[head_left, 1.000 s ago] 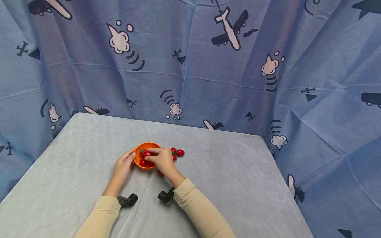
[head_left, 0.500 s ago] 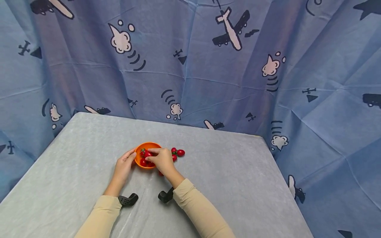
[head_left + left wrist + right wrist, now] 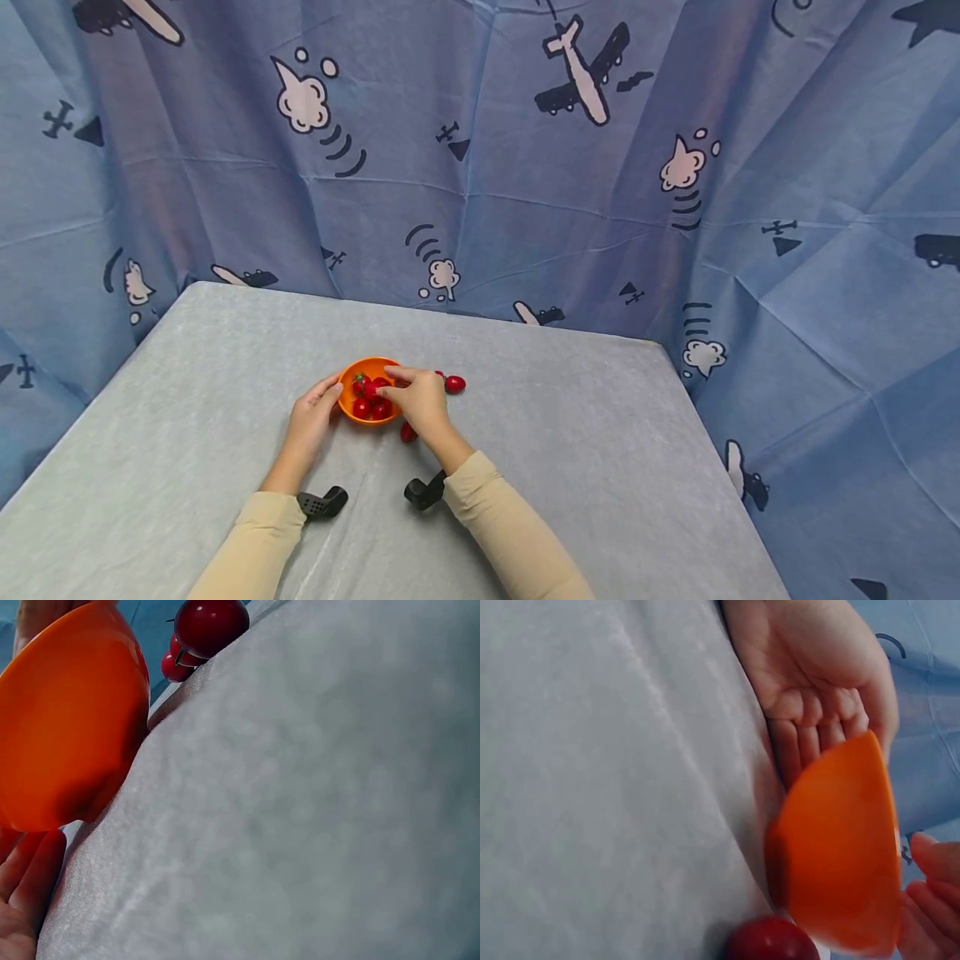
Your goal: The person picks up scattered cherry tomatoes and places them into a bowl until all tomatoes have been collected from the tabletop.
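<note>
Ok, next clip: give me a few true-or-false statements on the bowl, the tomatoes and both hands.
1. The orange bowl holds red tomatoes. True.
2. The left hand rests against the bowl's side. True.
3. The right hand lies flat on the table, far from the bowl. False: it is at the bowl's rim.
4. All tomatoes are inside the bowl. False: a loose tomato lies on the grey table.
5. The bowl is overturned. False: it stands upright.

A bowl [image 3: 367, 402] is set mid-table [image 3: 600, 467], tomatoes [image 3: 372, 403] in it, more tomatoes [image 3: 454, 384] to its right, a hand at each side.
</note>
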The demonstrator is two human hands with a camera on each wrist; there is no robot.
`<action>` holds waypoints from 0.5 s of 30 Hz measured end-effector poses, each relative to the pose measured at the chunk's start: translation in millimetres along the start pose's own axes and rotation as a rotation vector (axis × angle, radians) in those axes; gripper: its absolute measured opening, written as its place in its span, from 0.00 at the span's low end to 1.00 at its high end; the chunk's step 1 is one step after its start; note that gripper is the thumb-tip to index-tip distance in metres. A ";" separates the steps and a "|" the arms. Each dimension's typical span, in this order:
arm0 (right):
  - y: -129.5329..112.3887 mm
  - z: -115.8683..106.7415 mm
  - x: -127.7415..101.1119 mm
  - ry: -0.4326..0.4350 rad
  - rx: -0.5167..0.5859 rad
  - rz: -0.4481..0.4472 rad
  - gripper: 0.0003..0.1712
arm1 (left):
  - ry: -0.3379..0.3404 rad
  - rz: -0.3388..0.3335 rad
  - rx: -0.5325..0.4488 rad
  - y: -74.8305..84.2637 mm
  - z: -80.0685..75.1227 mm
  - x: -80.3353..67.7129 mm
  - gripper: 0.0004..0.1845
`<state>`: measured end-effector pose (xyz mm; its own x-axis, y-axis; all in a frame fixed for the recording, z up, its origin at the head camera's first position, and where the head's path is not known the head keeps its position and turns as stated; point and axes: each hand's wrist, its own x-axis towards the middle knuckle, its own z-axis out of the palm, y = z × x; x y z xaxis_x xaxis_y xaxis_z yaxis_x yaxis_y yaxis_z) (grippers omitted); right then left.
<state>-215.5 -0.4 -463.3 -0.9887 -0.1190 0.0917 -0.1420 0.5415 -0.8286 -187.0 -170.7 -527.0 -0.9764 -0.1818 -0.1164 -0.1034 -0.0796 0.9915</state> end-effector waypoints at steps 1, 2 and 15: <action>0.3 -2.5 0.2 0.015 0.022 0.001 0.19 | 0.004 0.001 0.000 0.2 -0.1 -0.1 0.26; 0.9 -4.9 0.5 0.027 0.046 0.003 0.19 | 0.006 0.001 -0.002 0.4 -0.2 -0.2 0.26; 28.8 -41.5 10.4 0.108 0.207 0.032 0.18 | 0.000 -0.031 0.013 1.0 -1.1 1.1 0.26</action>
<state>-231.9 48.4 -463.2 -0.9936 -0.0088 0.1129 -0.1085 0.3599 -0.9267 -188.0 -172.0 -526.3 -0.9726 -0.1797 -0.1475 -0.1365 -0.0722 0.9880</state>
